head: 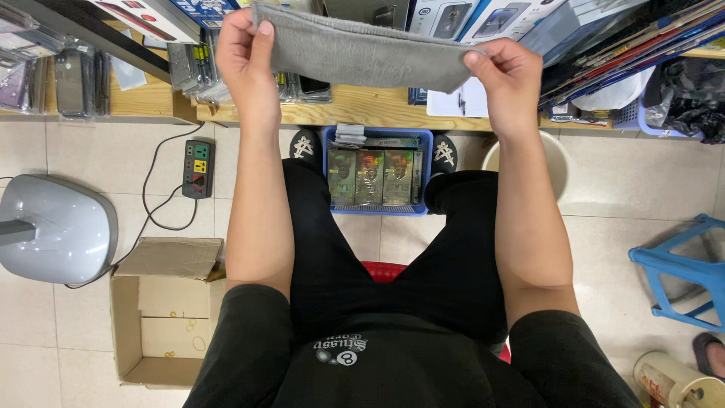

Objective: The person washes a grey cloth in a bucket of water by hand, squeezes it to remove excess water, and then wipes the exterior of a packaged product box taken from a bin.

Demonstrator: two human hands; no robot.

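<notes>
Tiled floor below, both hands (left [245,57], right [506,75]) pinch a grey cloth [362,53] above a blue tray [377,170].

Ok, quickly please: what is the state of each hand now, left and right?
Left hand: fingers closed, pinching one end of the grey cloth.
Right hand: fingers closed, pinching the other end of the same cloth.

Black short-sleeved shirt [393,363] with a small white print and a round ball picture on the front. Black trousers [377,264]. Black slippers [306,145] with white marks on top. Bare arms, bare hands, no rings or watch seen.
</notes>
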